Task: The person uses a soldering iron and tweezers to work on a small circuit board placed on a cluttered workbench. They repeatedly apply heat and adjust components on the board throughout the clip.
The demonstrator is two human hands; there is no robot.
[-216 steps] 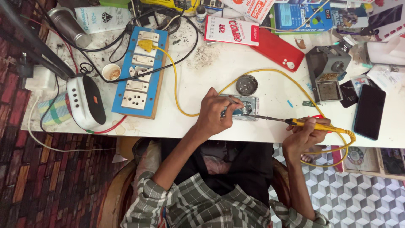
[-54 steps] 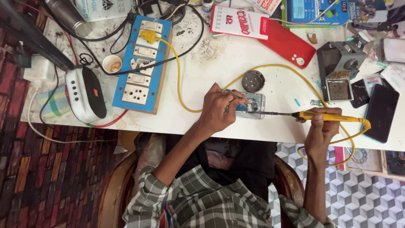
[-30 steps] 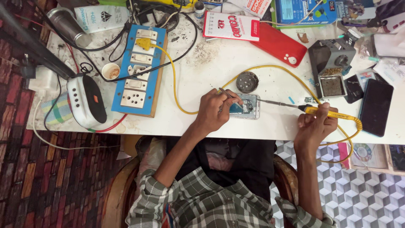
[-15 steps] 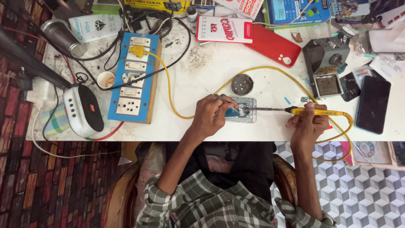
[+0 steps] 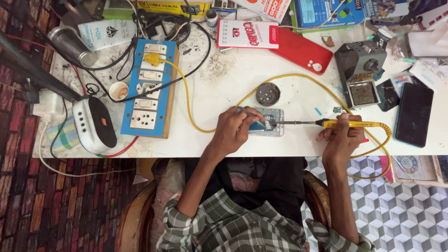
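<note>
Our right hand [image 5: 343,137] grips the yellow soldering iron [image 5: 350,124], tip on the opened phone [image 5: 267,122]; our left hand [image 5: 235,130] pinches what looks like tweezers [image 5: 249,113] there.

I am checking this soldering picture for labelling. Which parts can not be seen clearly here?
- Head view: the opened phone is partly hidden by the left hand.
- The soldering iron tip contact is too small to judge.
- The thin tool in the left hand is too small to identify.
- The handle is partly hidden by the right hand.
</note>
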